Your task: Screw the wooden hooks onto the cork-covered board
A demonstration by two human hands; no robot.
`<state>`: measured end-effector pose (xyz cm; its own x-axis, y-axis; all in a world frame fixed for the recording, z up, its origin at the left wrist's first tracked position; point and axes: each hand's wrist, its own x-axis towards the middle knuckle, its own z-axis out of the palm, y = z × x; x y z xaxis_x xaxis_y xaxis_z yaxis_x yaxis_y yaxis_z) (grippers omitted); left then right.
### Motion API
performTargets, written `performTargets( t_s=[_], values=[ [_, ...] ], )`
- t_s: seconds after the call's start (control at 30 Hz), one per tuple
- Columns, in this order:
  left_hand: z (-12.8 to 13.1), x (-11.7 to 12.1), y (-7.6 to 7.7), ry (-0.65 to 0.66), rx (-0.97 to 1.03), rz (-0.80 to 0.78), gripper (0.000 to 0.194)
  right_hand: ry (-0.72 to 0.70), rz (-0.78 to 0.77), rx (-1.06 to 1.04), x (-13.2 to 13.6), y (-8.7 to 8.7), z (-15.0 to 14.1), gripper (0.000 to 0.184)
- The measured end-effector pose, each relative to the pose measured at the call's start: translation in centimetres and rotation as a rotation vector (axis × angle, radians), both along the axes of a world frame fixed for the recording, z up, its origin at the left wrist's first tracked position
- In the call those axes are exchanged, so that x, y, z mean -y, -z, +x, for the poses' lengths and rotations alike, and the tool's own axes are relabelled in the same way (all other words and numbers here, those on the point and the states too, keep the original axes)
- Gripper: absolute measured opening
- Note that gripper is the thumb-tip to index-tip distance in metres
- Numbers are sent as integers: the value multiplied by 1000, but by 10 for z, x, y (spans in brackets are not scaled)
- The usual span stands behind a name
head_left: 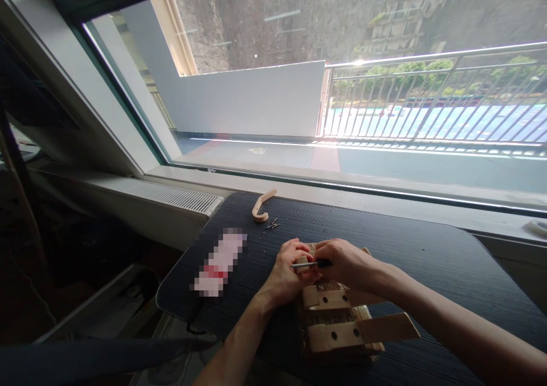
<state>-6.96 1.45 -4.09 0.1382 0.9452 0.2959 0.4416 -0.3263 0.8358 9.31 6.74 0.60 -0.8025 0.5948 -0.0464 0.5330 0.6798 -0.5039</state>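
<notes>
My right hand is closed around the black handle of a screwdriver, whose metal shaft points left. Fingers of my left hand curl round a pale wooden piece under the shaft; their grip is partly hidden. Whether the tip touches a screw cannot be made out. Below both hands lies a brown block with a shiny, tape-like surface. Across it lie a pale wooden strip and a second wooden strip, each with dark round spots. The nearer strip's end sticks out to the right.
A hook-shaped wooden piece and several small screws lie towards the back of the dark table. A blurred pink item rests at the left. Beyond the table is a window sill; a vented ledge adjoins it.
</notes>
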Motion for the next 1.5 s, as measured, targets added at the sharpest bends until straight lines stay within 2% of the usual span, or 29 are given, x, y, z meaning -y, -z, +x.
performTargets(
  t_s=[0.2, 0.63, 0.87, 1.07, 1.33, 1.43, 1.5],
  values=[
    [0, 1, 4, 9, 32, -23, 13, 42, -40, 39, -2, 5, 2, 15],
    [1, -1, 12, -14, 55, -16, 6, -6, -52, 12, 7, -15, 3, 20],
    [3, 3, 9, -85, 76, -102, 14, 121, -31, 117, 8, -21, 5, 29],
    [4, 2, 4, -34, 7, -34, 7, 160, -128, 122, 0, -10, 7, 33],
    [4, 0, 10, -57, 68, 15, 11, 150, -196, 65, -5, 3, 5, 29],
    [3, 0, 10, -54, 62, -11, 7, 143, -161, 80, -2, -4, 5, 33],
    [3, 1, 10, -54, 51, -39, 6, 143, -70, 95, 0, -14, 7, 34]
  ],
)
